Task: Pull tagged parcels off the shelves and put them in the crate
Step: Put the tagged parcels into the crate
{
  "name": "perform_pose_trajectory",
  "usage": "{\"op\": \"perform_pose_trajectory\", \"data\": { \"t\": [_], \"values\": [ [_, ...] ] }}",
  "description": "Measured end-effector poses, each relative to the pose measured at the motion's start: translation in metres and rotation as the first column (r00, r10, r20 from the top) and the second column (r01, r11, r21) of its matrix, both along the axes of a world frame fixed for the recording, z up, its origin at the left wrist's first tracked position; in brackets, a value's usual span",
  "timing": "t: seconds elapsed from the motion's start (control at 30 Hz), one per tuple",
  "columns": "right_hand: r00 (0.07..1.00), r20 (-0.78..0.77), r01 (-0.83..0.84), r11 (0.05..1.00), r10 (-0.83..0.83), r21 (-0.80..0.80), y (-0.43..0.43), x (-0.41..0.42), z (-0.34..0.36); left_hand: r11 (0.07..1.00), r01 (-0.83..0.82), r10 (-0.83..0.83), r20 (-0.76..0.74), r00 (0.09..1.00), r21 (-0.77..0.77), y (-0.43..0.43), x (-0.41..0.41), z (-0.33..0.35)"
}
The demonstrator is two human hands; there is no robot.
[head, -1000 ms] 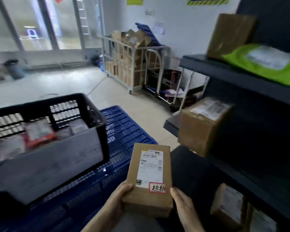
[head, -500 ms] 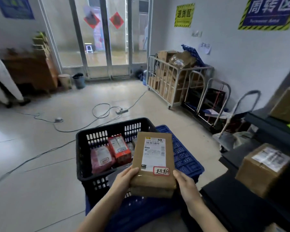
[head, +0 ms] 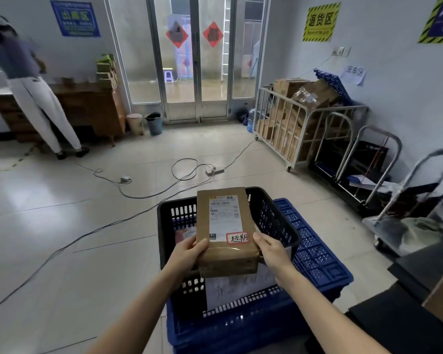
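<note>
Over the black slotted plastic crate [head: 281, 221], on a blue plastic pallet [head: 317, 256]: brown cardboard parcel [head: 223, 254] being held, not yet lowered in. Left hand [head: 187, 254] and right hand [head: 271, 251] gripping its near end. Red-bordered handwritten tag [head: 237, 238] showing. Red packet [head: 183, 235] already lying inside; more pulls probably remaining.

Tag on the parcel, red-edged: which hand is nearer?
Right. The right hand grips the parcel at the edge just beside the tag. The left hand grips the opposite edge, farther from it.
</note>
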State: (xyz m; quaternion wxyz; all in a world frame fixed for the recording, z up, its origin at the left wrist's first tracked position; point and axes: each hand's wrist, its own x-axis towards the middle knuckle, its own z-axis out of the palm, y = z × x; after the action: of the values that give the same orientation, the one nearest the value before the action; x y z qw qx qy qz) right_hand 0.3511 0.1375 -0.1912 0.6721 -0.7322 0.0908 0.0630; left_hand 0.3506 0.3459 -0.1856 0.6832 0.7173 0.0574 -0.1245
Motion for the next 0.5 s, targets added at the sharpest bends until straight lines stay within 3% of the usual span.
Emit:
{"op": "perform_pose_trajectory", "data": {
  "t": [0.17, 0.27, 0.5],
  "values": [
    [0.998, 0.003, -0.066, 0.997, 0.067, -0.047, -0.006, 0.063, -0.007, 0.997, -0.072, 0.072, -0.003, 0.997, -0.008, -0.006, 0.049, -0.006],
    [0.994, -0.012, -0.107, 0.994, 0.106, -0.034, -0.016, 0.109, -0.016, 0.993, -0.092, 0.093, 0.002, 0.996, 0.080, -0.014, 0.090, -0.015],
    [0.979, -0.122, -0.173, 0.983, 0.165, -0.060, -0.050, 0.203, -0.053, 0.984, -0.147, 0.160, -0.136, 0.978, 0.099, -0.047, 0.168, -0.054]
  ]
}}
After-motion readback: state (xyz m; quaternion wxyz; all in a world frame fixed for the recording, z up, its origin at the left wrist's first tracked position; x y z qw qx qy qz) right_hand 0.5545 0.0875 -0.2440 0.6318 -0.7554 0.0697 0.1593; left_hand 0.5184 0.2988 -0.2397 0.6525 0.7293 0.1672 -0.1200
